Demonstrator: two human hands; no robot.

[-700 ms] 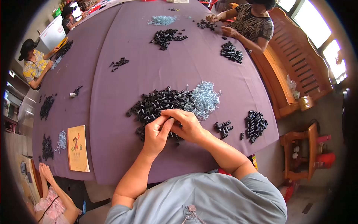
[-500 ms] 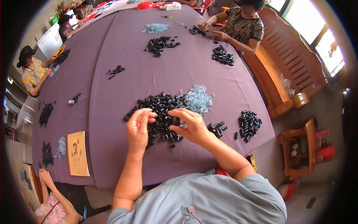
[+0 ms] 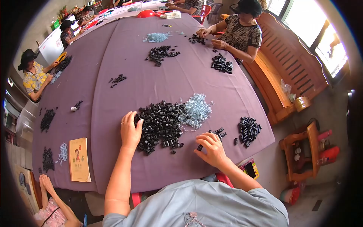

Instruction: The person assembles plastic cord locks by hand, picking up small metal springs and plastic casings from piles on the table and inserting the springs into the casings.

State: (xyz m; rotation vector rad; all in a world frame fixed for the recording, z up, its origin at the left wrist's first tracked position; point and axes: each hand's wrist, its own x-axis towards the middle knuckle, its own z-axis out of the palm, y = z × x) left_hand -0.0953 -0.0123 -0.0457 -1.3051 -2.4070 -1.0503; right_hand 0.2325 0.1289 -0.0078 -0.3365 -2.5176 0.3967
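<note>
A large pile of small black plastic parts (image 3: 157, 126) lies on the cloth in front of me, with a heap of pale blue metal springs (image 3: 197, 110) touching its right side. My left hand (image 3: 130, 132) is at the pile's left edge, its fingers and thumb curled around a black part. Right of the pile, just above the cloth, my right hand (image 3: 213, 148) pinches one small black plastic part (image 3: 199, 147) between thumb and fingers. Just beyond that hand is a small group of black pieces (image 3: 218, 132), partly hidden by it. Another black heap (image 3: 248, 131) sits farther right.
The purple cloth-covered table (image 3: 113, 102) bears more black heaps, springs (image 3: 157, 37) and a yellow booklet (image 3: 78, 159). Several people sit around it, one (image 3: 242, 34) handling black parts at the far right. A wooden bench (image 3: 291, 68) and stool (image 3: 302, 147) stand to the right.
My hands have moved apart from over the pile: the left to its left edge, the right toward me and rightward with a black part. The view has shifted slightly.
</note>
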